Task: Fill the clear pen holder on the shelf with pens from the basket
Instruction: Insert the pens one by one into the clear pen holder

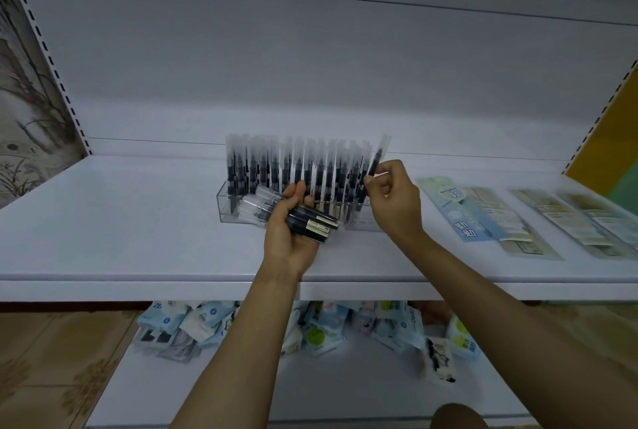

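Observation:
The clear pen holder [226,206] stands on the white shelf [138,221], with several black pens with frosted caps upright in it. My left hand [293,239] is in front of the holder, shut on a bundle of pens [310,220] lying across the palm. At the holder's right end, my right hand [392,201] pinches a single pen [379,152], tilted with its cap up. No basket is in view.
Flat packaged items [483,218] lie on the shelf to the right of the holder. On the lower shelf [241,387] sits a heap of blue and white packets [310,328]. Perforated uprights frame the shelf on both sides.

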A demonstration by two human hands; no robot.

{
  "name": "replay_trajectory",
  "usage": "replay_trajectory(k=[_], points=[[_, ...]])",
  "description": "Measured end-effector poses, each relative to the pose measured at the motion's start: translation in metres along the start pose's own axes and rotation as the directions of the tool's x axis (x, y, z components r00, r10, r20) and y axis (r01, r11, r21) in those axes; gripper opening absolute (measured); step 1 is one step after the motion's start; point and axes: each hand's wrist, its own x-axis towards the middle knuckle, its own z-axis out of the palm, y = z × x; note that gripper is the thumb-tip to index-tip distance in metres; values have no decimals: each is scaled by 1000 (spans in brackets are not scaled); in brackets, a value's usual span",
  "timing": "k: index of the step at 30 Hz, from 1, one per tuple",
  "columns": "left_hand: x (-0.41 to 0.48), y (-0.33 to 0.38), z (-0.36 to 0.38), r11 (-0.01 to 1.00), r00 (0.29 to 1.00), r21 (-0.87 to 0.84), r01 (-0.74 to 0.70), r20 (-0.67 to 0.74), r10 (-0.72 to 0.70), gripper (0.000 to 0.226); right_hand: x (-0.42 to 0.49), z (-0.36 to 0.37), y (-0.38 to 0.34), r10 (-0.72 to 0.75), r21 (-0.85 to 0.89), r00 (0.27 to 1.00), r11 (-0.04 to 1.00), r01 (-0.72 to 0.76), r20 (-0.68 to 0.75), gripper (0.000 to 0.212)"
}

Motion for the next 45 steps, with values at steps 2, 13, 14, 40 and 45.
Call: replay_trajectory(k=[2, 13, 14, 40, 45], points=[[-1, 1, 0, 1000, 1000, 10, 7, -11, -7, 19, -2, 1, 0, -20, -26, 1000, 999, 20, 6, 17], [-2, -1, 1, 997, 998, 52, 49, -28, -48, 21, -1, 2, 8, -15, 22, 1000, 1000, 15, 1, 16], [-2, -1, 1, 997, 998, 59, 49, -31, -47, 21, -1, 2, 9, -21, 26, 1000, 999, 21, 0, 16], [-4, -2, 0, 993, 999, 114, 36, -26, -33, 18, -5, 2, 4, 62, 85, 998, 994, -64, 24, 16], [-4, -1, 1, 991, 998, 122, 62, -14, -60, 18, -5, -9, -2, 99, 216, 995, 972, -95, -9, 16]])
